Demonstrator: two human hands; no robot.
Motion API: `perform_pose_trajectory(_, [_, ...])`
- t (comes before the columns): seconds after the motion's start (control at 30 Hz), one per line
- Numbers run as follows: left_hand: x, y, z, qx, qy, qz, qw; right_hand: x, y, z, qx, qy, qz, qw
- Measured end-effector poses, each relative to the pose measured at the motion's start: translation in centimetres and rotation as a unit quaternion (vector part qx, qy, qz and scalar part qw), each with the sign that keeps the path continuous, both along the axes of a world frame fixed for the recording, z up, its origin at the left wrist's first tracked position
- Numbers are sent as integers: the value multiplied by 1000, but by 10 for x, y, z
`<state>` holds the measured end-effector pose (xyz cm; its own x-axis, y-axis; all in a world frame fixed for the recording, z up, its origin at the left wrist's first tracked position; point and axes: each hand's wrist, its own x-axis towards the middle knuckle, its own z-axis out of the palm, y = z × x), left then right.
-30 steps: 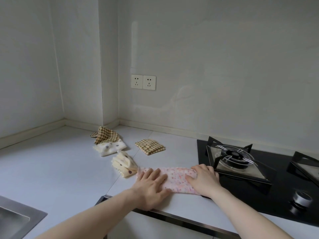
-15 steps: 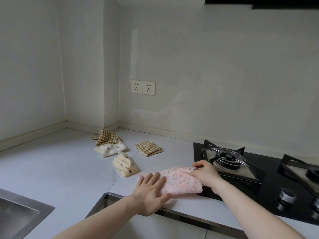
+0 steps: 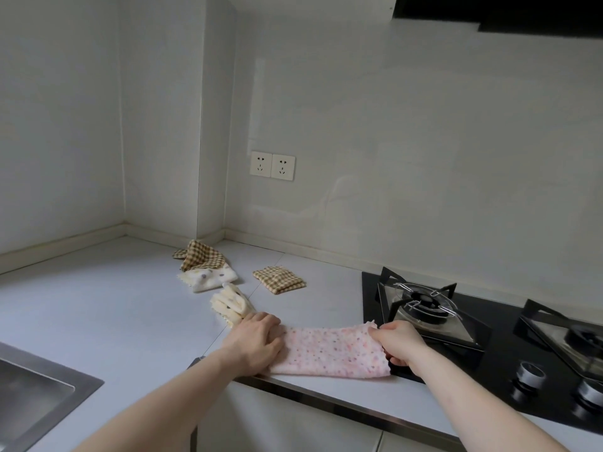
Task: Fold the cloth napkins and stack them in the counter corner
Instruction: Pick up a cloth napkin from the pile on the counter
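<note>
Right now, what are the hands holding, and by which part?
Both hold the pink napkin: the left hand grips its left end, the right hand pinches its right end.

Napkin (image 3: 329, 352) between left hand (image 3: 257, 344), right hand (image 3: 399, 344)

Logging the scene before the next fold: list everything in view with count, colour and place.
pink napkin: 1, pink dotted, front edge of the counter
checked napkins: 2, brown-cream; one folded mid-counter, one atop a cream napkin near the corner
cream dotted napkins: 2, cream; one under the checked one, one nearer the pink napkin
wall sockets: 2, white, back wall
gas hob: 1, black, right
sink: 1, steel, lower left
counter: 1, white
left hand: 1, holds the pink napkin's left end
right hand: 1, pinches its right end
</note>
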<state>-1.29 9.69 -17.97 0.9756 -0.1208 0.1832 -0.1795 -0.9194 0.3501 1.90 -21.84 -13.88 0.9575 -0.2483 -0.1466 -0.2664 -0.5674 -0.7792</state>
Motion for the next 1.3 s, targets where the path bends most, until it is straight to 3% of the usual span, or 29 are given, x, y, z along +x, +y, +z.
perform_pose_trajectory(0.2, [1,4,-9,-36,-36,1,999,2,10,6,-13,-31,9,999])
perform_pose_trajectory(0.53, [5,8,-7,-136,-6,18,990,-10,74,44,11,-65,96,993])
perform_pose_trajectory(0.77, [0,9,1,-226,15,21,974,-10,128,42,36,-26,140,989])
perform_pose_trajectory(1.1, [4,12,-1,-277,25,31,960,-18,163,16,70,36,186,979])
perform_pose_trajectory(1.2, [7,13,-2,-262,21,31,964,-15,145,21,66,-28,173,982])
perform_pose_trajectory(1.3, [8,11,-5,-224,21,32,974,-7,116,16,-32,-86,137,986])
